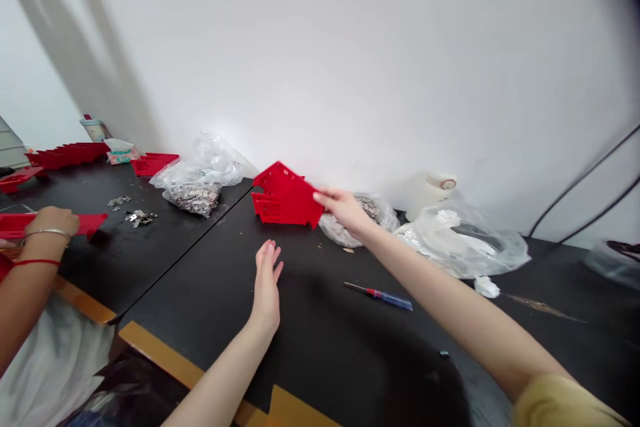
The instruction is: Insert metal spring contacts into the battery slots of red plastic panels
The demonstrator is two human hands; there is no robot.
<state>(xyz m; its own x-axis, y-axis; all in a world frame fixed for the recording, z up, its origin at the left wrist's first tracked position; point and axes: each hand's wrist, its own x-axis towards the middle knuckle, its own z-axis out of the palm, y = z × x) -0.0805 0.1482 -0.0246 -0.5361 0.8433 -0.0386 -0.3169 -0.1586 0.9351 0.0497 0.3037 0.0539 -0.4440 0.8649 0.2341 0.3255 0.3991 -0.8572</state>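
Observation:
My right hand [340, 208] reaches to the back of the black table, its thumb and fingers closed on the right edge of a red plastic panel [293, 192]. The panel is tilted, with a row of small slots along its upper edge. Behind and below it, more red plastic parts [265, 207] show in part. My left hand [269, 283] is over the table nearer to me, fingers loosely extended, with nothing in it. A screwdriver [385, 295] with a blue and red handle lies to its right.
Bags of small metal pieces [193, 190] stand by the wall. A white roll [431, 192] and a crumpled clear bag [465, 243] are at right. On the left, a co-worker's hand [53, 223] holds a red part [93, 221]; stacked red parts [70, 155] lie beyond.

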